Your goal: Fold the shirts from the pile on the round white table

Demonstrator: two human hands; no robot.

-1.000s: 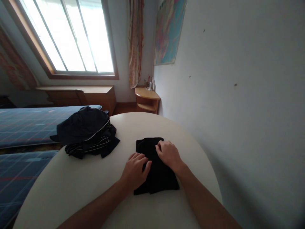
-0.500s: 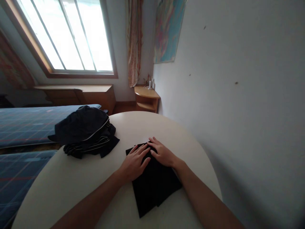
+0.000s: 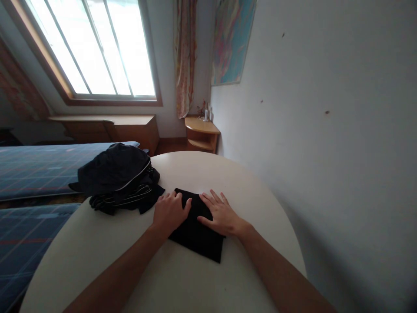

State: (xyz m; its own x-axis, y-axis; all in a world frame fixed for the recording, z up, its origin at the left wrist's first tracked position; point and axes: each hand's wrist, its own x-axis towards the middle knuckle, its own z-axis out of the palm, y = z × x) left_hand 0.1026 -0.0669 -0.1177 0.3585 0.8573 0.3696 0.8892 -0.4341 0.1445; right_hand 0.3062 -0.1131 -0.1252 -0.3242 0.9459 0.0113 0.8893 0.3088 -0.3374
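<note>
A folded black garment [image 3: 200, 243] lies flat on the white round table [image 3: 182, 282]; its exact kind cannot be made out. My left hand [image 3: 170, 211] rests on its left edge, fingers slightly bent and the thumb apart on the fabric. On its upper right part lies my right hand [image 3: 221, 215], palm down with the fingers spread. To the left sits a heap of dark clothing [image 3: 117, 174] with white piping, close to my left hand.
Plaid-covered mattresses [image 3: 39, 167] are at the left. Beyond the table stand a wooden desk [image 3: 137, 124] below the window and a corner shelf [image 3: 202, 126]. A white wall [image 3: 325, 174] runs along the right side.
The black garment has turned on the table and its near end now sits farther from me, with a smaller outline. My left hand has shifted left and away from my right hand.
</note>
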